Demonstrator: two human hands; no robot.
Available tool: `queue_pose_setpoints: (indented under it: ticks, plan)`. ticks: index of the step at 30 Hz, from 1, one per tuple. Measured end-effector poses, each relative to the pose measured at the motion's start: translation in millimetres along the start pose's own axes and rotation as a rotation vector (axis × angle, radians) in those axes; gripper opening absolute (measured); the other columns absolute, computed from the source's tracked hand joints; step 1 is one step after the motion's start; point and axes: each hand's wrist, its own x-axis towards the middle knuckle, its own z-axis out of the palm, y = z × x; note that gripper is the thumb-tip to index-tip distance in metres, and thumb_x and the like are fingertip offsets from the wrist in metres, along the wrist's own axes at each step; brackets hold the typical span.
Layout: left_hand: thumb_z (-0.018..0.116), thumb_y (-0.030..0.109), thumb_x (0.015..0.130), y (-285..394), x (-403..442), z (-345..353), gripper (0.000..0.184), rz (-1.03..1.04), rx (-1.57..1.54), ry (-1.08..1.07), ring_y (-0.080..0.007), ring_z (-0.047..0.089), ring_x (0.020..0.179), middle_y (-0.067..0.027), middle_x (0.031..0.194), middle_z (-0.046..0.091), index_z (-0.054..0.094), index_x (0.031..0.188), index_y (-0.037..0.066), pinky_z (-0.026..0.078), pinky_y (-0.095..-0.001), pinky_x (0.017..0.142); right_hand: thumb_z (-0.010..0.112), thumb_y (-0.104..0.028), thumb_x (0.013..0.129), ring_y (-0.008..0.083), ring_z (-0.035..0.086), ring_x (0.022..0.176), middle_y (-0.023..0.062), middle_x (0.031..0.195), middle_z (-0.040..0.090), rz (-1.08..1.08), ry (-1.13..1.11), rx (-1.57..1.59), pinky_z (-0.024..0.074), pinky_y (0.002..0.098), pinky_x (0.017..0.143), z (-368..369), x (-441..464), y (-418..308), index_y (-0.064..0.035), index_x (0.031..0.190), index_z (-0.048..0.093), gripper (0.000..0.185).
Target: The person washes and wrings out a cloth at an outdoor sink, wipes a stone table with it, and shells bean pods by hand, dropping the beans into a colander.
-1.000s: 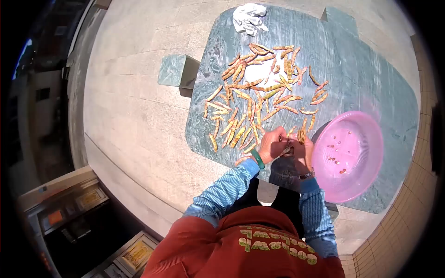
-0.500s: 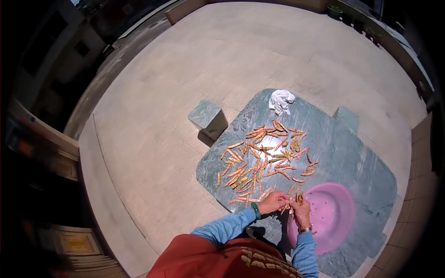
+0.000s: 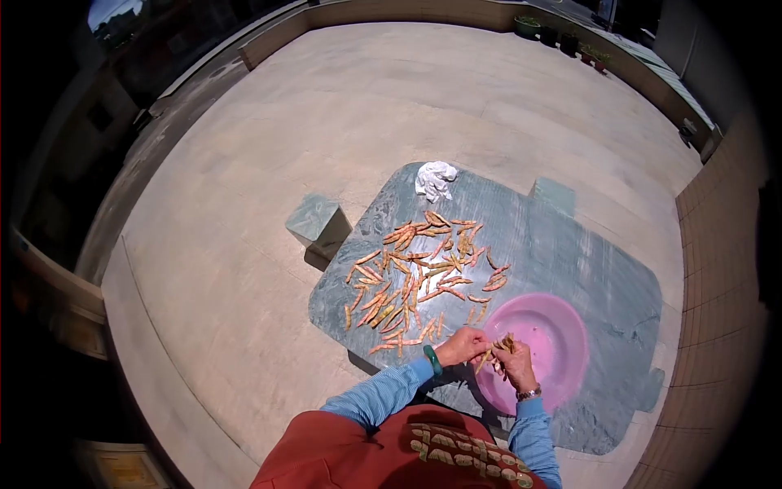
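My left hand (image 3: pixel 463 345), with a green bangle at the wrist, is closed, its fingertips pinching a bean pod at the left rim of the pink basin (image 3: pixel 575 334). Beside it, my right hand (image 3: pixel 520 367), wearing a metal watch, closes around several brownish bean pods (image 3: pixel 507 342) that stick up between the fingers. Both hands almost touch, over the basin's near left side. A few small pink beans show on the basin floor. Many red-and-yellow speckled bean pods (image 3: pixel 381 316) lie spread over the stone table to the left and beyond the hands.
The green marble table (image 3: pixel 619 301) has a crumpled white cloth (image 3: pixel 436 179) at its far edge. One stone stool (image 3: pixel 316 220) stands at the left, another (image 3: pixel 554 196) at the far side. Potted plants (image 3: pixel 527 28) line the wall beyond the pale concrete yard.
The view has shifted, so table and basin appear further left and higher. My hands stay together by the basin, still holding bean pods; the right hand's bunch of pods shows more plainly.
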Motion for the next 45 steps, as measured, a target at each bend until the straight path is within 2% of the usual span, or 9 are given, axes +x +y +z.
queue_pose_setpoints:
  ticks: [10,12,18,25,27,34,41,44,45]
  plan:
    - [0.056,0.012,0.084,19,-13,6,0.016,0.135,0.325,-0.033,-0.0116,0.052,0.051,-0.0065,0.060,0.057,0.058,0.076,-0.001,0.044,-0.0286,0.048,0.059,-0.012,0.083,0.0066,0.052,0.047,0.0028,0.065,0.060,-0.026,0.107,-0.147,0.0387,0.0199,0.039,13,-27,-3,-0.0016,0.080,0.059,0.011]
    - [0.055,0.014,0.080,12,-12,7,0.015,0.299,0.411,0.013,-0.0201,0.053,0.052,-0.0129,0.058,0.055,0.056,0.076,-0.001,0.044,-0.0345,0.051,0.056,-0.009,0.082,0.0071,0.052,0.047,0.0029,0.064,0.059,-0.060,0.115,-0.138,0.0396,0.0210,0.039,15,-28,1,-0.0005,0.080,0.059,0.010]
    - [0.052,0.013,0.079,21,-18,10,0.016,0.419,0.554,0.062,-0.0362,0.053,0.056,-0.0217,0.063,0.053,0.054,0.075,-0.002,0.042,-0.0401,0.052,0.050,-0.005,0.079,0.0084,0.050,0.045,0.0026,0.058,0.054,-0.156,0.228,-0.114,0.0401,0.0233,0.039,29,-26,11,0.0008,0.075,0.056,0.009]
    - [0.051,0.010,0.079,23,-21,12,0.014,0.446,0.592,0.114,-0.0380,0.055,0.060,-0.0234,0.064,0.053,0.053,0.077,-0.003,0.043,-0.0426,0.054,0.052,-0.005,0.078,0.0077,0.048,0.046,0.0011,0.059,0.052,-0.178,0.401,-0.105,0.0390,0.0234,0.040,39,-20,21,-0.0002,0.072,0.056,0.009]
    - [0.053,0.014,0.081,31,-24,10,0.017,0.346,0.464,0.149,-0.0392,0.056,0.063,-0.0234,0.067,0.055,0.056,0.076,-0.002,0.043,-0.0426,0.056,0.055,-0.007,0.080,0.0077,0.050,0.048,0.0011,0.059,0.053,-0.142,0.373,-0.066,0.0385,0.0236,0.039,42,-22,14,0.0002,0.075,0.057,0.009]
    - [0.053,0.012,0.081,26,-20,1,0.015,0.415,0.509,0.065,-0.0381,0.056,0.065,-0.0227,0.068,0.055,0.056,0.077,-0.002,0.043,-0.0409,0.056,0.061,-0.010,0.081,0.0072,0.050,0.048,0.0025,0.062,0.056,-0.094,0.325,-0.097,0.0389,0.0203,0.040,41,-30,3,0.0005,0.082,0.059,0.011]
    - [0.053,0.012,0.081,21,-11,-10,0.015,0.322,0.485,-0.041,-0.0270,0.054,0.057,-0.0183,0.064,0.055,0.056,0.079,-0.003,0.042,-0.0365,0.053,0.059,-0.011,0.082,0.0079,0.052,0.048,0.0028,0.062,0.058,-0.059,0.297,-0.128,0.0408,0.0214,0.041,44,-25,-12,0.0001,0.078,0.060,0.011]
    - [0.052,0.010,0.081,12,-2,0,0.014,0.419,0.510,0.109,-0.0272,0.055,0.057,-0.0173,0.064,0.056,0.056,0.079,-0.003,0.043,-0.0356,0.053,0.054,-0.010,0.082,0.0080,0.051,0.049,0.0019,0.061,0.055,-0.190,0.366,-0.226,0.0408,0.0223,0.042,39,-14,1,0.0005,0.078,0.058,0.012]
    - [0.053,0.009,0.081,23,-4,3,0.012,0.330,0.459,0.080,-0.0293,0.057,0.057,-0.0188,0.065,0.057,0.057,0.079,-0.002,0.045,-0.0365,0.054,0.053,-0.010,0.081,0.0084,0.050,0.049,0.0024,0.060,0.054,-0.215,0.389,-0.249,0.0406,0.0237,0.042,36,-14,4,0.0010,0.078,0.057,0.012]
